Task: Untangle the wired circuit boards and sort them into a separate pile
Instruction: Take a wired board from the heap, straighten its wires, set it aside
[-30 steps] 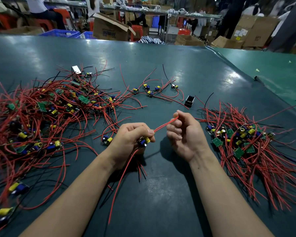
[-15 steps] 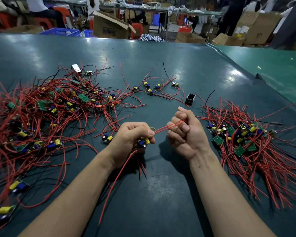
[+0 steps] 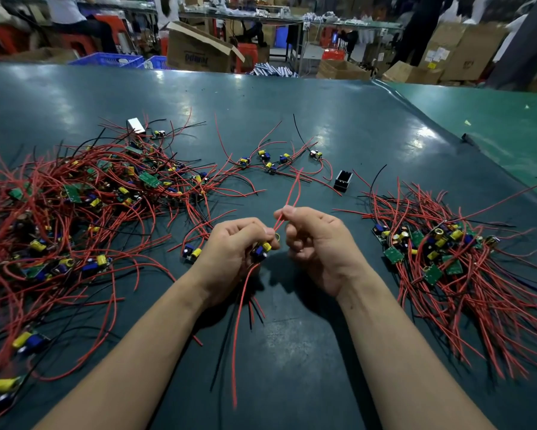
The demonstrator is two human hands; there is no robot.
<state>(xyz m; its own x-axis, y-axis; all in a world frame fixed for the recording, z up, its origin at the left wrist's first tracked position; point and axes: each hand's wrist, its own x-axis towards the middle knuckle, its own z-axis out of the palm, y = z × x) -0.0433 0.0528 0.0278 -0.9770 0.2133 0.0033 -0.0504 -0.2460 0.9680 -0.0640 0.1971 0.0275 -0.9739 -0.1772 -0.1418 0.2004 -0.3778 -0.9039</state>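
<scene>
While the left hand (image 3: 233, 249) curls its fingers round a small circuit board (image 3: 262, 249) with yellow and blue parts, the right hand (image 3: 315, 243) pinches two red wires (image 3: 292, 197) between thumb and forefinger, its other fingers folded in. Those wires run up from the board and stand above the right hand. More red and black leads hang below the left hand onto the dark green table (image 3: 292, 352).

Left of the held board lies the big tangled heap (image 3: 84, 212) of boards and red wires; its near edge is cut off by the frame. Just left of the left hand sits a loose board (image 3: 191, 252). Beyond the hands lies a small cluster of boards (image 3: 270, 161), and a black box (image 3: 343, 181) stands right of it. Right of the held board lies the sorted pile (image 3: 440, 249).

How much of the held board the palm covers cannot be made out.

Behind the table are cardboard boxes (image 3: 195, 51), blue crates (image 3: 112, 59) and benches, all blurred.
</scene>
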